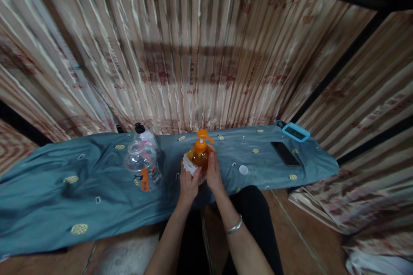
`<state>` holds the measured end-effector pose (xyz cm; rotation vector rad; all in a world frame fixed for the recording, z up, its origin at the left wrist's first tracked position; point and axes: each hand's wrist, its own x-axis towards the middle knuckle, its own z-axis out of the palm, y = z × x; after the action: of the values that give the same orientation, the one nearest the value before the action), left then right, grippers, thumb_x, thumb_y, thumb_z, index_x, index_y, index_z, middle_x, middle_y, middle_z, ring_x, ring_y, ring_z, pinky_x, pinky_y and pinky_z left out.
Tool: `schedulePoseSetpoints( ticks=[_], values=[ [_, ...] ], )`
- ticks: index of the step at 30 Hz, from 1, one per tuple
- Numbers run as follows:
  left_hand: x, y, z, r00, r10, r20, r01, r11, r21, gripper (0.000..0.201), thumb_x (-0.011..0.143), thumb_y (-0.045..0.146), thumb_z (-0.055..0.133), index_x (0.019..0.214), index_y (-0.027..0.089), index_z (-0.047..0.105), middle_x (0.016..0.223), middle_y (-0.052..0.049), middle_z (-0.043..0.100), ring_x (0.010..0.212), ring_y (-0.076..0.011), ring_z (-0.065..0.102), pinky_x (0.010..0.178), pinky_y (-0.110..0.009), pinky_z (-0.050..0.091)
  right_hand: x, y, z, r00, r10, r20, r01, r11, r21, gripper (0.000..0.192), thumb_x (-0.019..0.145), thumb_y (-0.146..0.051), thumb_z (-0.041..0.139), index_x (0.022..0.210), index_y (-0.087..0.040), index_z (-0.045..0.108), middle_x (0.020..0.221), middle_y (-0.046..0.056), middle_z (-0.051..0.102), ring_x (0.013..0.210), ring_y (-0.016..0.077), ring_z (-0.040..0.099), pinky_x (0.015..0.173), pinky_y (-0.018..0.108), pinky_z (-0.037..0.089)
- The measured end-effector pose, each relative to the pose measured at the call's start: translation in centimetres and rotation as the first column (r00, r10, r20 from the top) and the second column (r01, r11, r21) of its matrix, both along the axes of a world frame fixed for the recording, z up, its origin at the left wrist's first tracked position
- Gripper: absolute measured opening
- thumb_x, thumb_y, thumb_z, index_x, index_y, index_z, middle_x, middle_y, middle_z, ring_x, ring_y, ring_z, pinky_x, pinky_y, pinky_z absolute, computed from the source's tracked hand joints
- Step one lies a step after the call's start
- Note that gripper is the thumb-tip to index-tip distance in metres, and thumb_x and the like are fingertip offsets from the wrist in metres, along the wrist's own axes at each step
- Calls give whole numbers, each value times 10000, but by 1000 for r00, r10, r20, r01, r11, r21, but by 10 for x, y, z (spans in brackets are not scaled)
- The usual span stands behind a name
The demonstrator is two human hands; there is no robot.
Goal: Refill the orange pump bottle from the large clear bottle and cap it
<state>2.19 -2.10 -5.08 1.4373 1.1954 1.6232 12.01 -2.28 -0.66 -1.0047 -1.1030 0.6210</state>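
Between my hands an amber pump bottle (199, 157) with an orange pump head (203, 134) stands nearly upright at the front of the covered table. My left hand (189, 184) presses a crumpled white piece of tissue or cloth (189, 165) against the bottle's left side, its thumb across the front. Closed along the right side, my right hand (213, 172) steadies the bottle. My fingers hide part of its lower body. To the left are a clear plastic bottle (135, 161) with an orange label and, behind it, a bottle with a black cap (140, 128).
A blue-green cloth with yellow prints (106, 172) covers the narrow table. On its right lie a dark phone (285, 154), a light-blue framed device (296, 132) and a white round disc (243, 169). Pleated curtains (200, 51) hang close behind; dark bars cross at both sides.
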Motion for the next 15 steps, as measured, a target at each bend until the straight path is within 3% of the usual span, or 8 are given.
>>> schedulePoseSetpoints(
  ticks=[6, 9, 15],
  values=[
    [0, -8, -32, 1000, -3, -30, 2, 1000, -27, 455, 794, 557, 681, 1078, 201, 674, 1231, -153, 655, 1311, -346, 556, 1202, -562, 348, 7, -2, 6, 997, 14, 77, -13, 1000, -13, 393, 980, -399, 647, 1322, -210, 600, 1383, 105, 615, 1210, 302, 626, 1004, 560, 513],
    [-1, -16, -43, 997, -68, -27, 65, 994, -85, 486, 808, 544, 672, 1121, 171, 669, 1294, -168, 639, 1319, -329, 550, 1218, -542, 323, 7, -11, 9, 990, -5, 144, 8, 1000, -23, 440, 969, -391, 663, 1365, -223, 573, 1446, 111, 571, 1263, 322, 591, 1036, 588, 485],
    [-3, -29, -37, 988, -141, 68, 153, 965, -214, 731, 716, 540, 747, 1305, 142, 576, 1439, -207, 563, 1387, -357, 497, 1236, -517, 293, -14, -20, 16, 963, -161, 217, 184, 979, -91, 558, 932, -381, 708, 1432, -237, 508, 1516, 119, 494, 1349, 367, 506, 1086, 644, 415]
  ],
)
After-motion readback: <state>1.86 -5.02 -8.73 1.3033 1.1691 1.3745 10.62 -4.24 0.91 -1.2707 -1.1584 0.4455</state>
